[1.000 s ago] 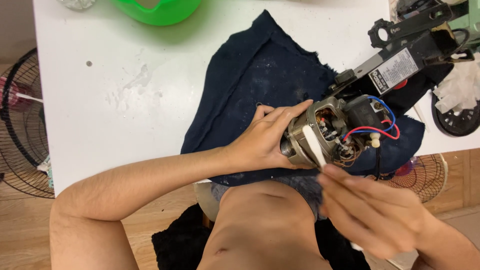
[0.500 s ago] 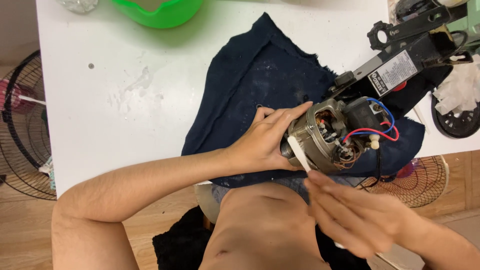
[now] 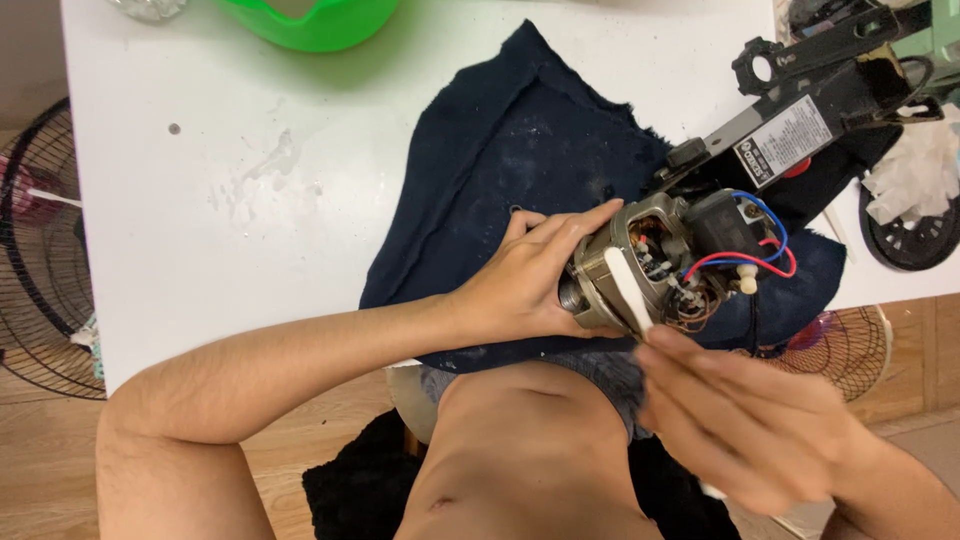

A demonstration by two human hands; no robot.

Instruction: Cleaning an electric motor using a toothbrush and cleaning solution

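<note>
Left hand grip: left hand (image 3: 530, 280) wrapped around the rear of the fan motor (image 3: 650, 265), fingers closed over the metal housing, thumb beneath; motor held tilted, just above the cloth.
Right hand grip: right hand (image 3: 745, 425) blurred; fingertips pressed together on the lower end of a flat white stick (image 3: 627, 290); whether anything more lies in the palm cannot be told.
Stick: laid across the pale band of the motor housing, upper end toward 11 o'clock, lower end toward 5 o'clock at the fingertips.
Motor position: at 3 o'clock from picture centre, over the lower right corner of the cloth; copper windings and terminals exposed on its right face.
Wires: red and blue wires (image 3: 765, 245) loop at 3 o'clock from the motor; a black block sits among them.
Handling note: in my judgement the left hand should keep the housing locked firm while the stick works; light, short strokes, kept off the windings and wires, seem safest.
Cloth: dark blue cloth (image 3: 510, 150) spread on the white table (image 3: 200, 220), under motor and left hand.
Bracket: black bracket with label (image 3: 800, 125) at 1 o'clock from the motor, touching it.
Bowl: green bowl (image 3: 320, 20) at 11 o'clock, well apart.
Fan grilles: wire fan guard (image 3: 30, 270) on the floor at 9 o'clock; another grille (image 3: 850, 345) at 4 o'clock.
</note>
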